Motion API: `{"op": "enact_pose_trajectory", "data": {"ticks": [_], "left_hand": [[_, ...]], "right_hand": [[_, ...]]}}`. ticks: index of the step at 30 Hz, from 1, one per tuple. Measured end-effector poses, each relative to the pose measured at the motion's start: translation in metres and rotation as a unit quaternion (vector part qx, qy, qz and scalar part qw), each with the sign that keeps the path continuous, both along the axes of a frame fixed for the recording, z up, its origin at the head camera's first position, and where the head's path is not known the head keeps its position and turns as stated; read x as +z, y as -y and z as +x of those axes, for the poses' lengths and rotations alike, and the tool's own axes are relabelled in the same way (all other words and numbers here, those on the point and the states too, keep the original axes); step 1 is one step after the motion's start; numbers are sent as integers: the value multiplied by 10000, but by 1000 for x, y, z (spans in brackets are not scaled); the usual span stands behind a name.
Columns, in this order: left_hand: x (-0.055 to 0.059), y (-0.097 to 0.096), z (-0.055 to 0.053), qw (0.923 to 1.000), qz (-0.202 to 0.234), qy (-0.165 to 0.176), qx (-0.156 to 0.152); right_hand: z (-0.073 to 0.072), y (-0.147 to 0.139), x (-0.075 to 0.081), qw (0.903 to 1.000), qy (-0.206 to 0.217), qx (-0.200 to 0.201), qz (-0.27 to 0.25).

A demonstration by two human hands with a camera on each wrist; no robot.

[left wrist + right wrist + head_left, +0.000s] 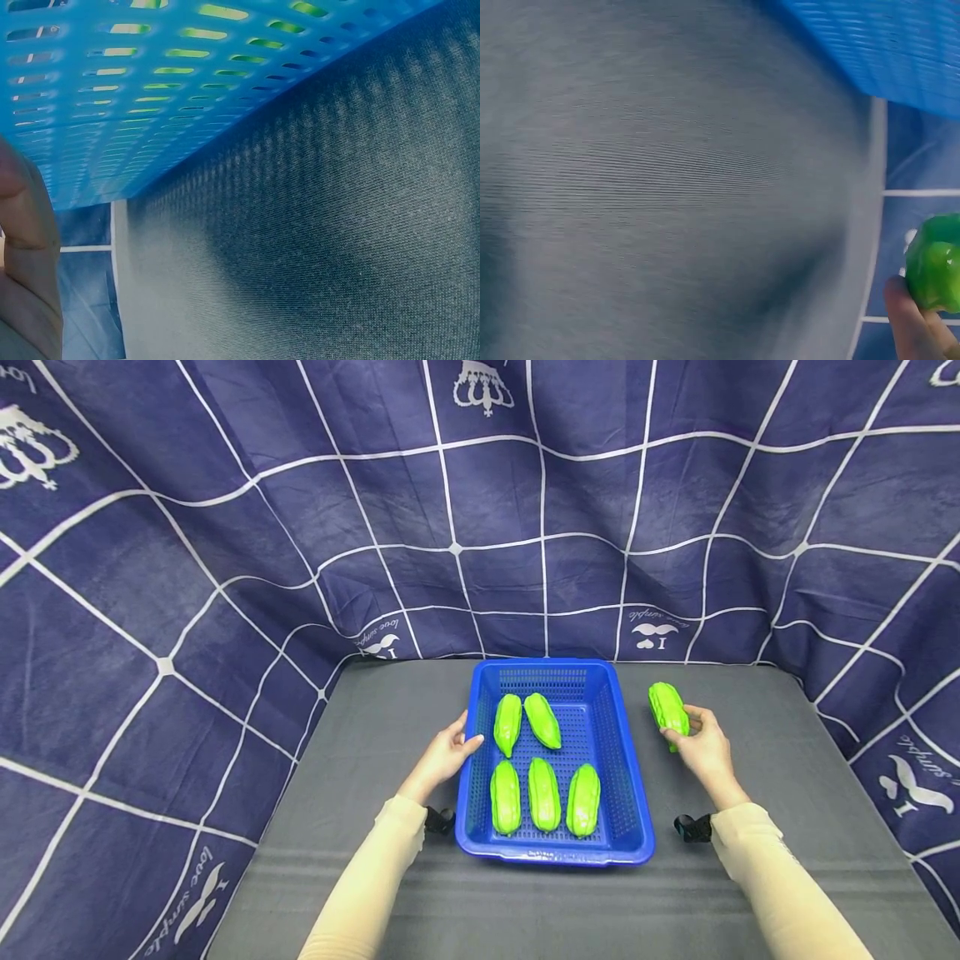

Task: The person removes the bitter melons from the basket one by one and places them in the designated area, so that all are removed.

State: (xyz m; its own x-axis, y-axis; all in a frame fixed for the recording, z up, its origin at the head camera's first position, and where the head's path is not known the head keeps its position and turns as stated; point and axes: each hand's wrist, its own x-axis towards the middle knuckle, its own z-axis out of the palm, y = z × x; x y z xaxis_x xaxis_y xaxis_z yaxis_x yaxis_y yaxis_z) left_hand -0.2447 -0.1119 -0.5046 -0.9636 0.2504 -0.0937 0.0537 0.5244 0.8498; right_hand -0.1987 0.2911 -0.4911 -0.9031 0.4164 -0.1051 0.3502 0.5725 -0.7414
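A blue plastic basket with slotted walls holds several bright green bitter melons, two in its far half and three in a row in its near half. My left hand grips the basket's left rim, the thumb lying over the edge. In the left wrist view, part of that hand shows beside the slotted wall. To the right of the basket, my right hand holds another bitter melon by its near end. The right wrist view shows this bitter melon partly cut off by the frame edge, with fingertips beneath it.
A grey cloth-covered table lies under the basket. Behind it and along both sides hangs a dark blue curtain with white grid lines. Dark straps with small devices sit at both wrists, the left one close to the basket's wall.
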Motion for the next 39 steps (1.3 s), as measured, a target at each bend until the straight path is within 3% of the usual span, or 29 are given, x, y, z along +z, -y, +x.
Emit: {"op": "enact_pose_trajectory", "data": {"ticks": [7,17,27,39], "left_hand": [[1,0,0,10000,-11,-13,41],[0,-1,1,10000,-16,-30,21],[-2,-1,0,10000,-41,6,55],[0,-1,1,10000,52,-15,33]], "right_hand": [[6,4,-24,9996,139,210,142],[15,7,-48,9971,-131,230,709],[14,12,-47,9962,-3,164,855],[14,9,-42,9976,228,244,600]]}}
